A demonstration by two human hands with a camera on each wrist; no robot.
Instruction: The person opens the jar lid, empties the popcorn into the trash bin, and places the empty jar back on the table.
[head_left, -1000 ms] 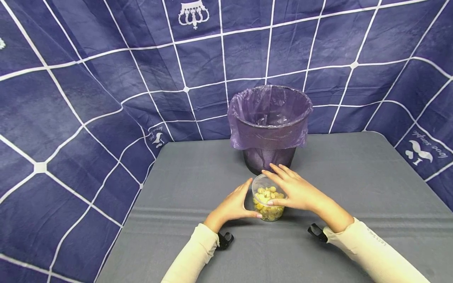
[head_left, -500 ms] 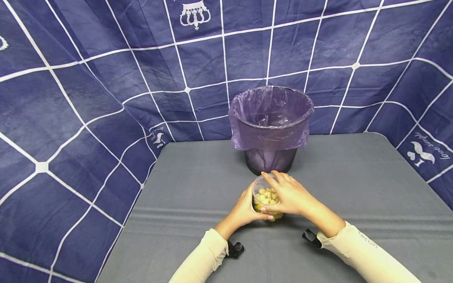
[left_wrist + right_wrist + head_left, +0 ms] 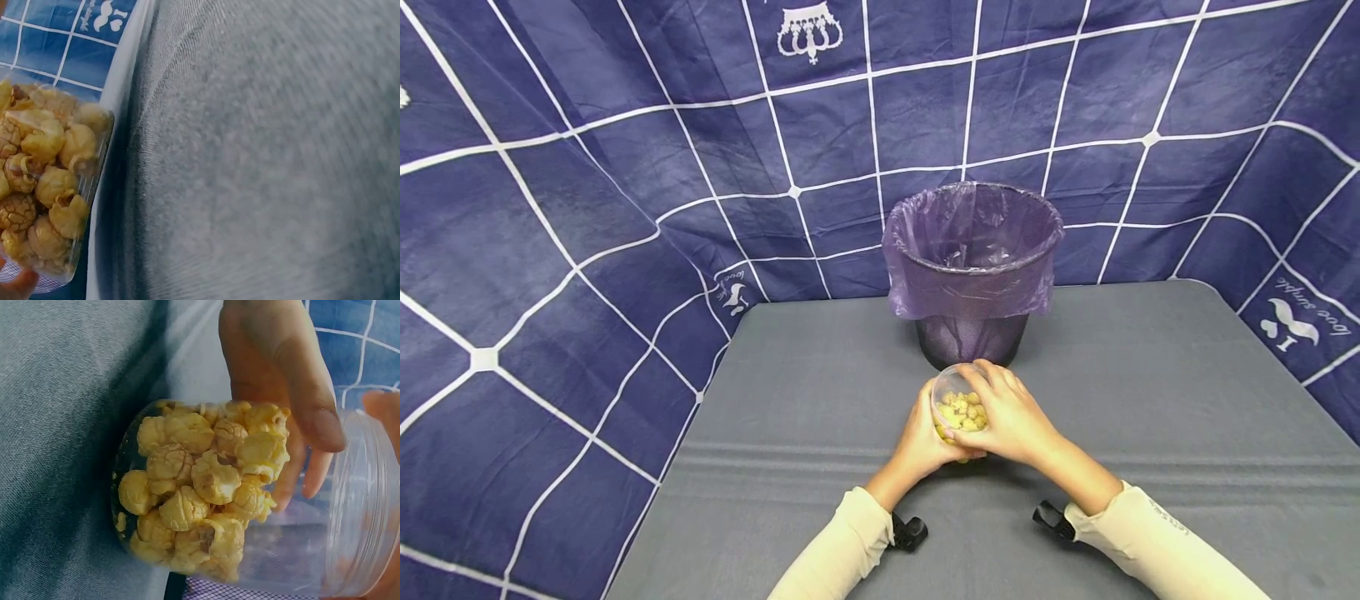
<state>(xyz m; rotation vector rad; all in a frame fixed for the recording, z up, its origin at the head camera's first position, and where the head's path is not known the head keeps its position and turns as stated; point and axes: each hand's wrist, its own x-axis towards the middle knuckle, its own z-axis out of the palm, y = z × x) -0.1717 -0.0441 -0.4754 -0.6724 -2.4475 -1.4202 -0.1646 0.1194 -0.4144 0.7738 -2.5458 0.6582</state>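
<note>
A clear plastic jar (image 3: 953, 382) partly filled with yellow popcorn (image 3: 962, 412) stands between both hands in the head view. My left hand (image 3: 921, 437) grips its near left side, thumb across the front. My right hand (image 3: 1015, 417) holds it from the right, around the upper part near the rim. In the right wrist view, the jar's ridged rim lies at the right and popcorn (image 3: 194, 481) fills the lower part. The left wrist view shows the jar's popcorn-filled side and a fingertip (image 3: 22, 284). Whether a lid is on, I cannot tell.
A mesh waste bin (image 3: 973, 337) with a purple liner bag (image 3: 970, 292) stands just behind the jar. Grey cloth covers the table (image 3: 805, 375). A blue curtain (image 3: 700, 167) with white grid lines hangs around the back and sides.
Both hands have closed in from around the jar to a grip on it. My left hand has moved right and its thumb has come round the front; the right hand has moved slightly left.
</note>
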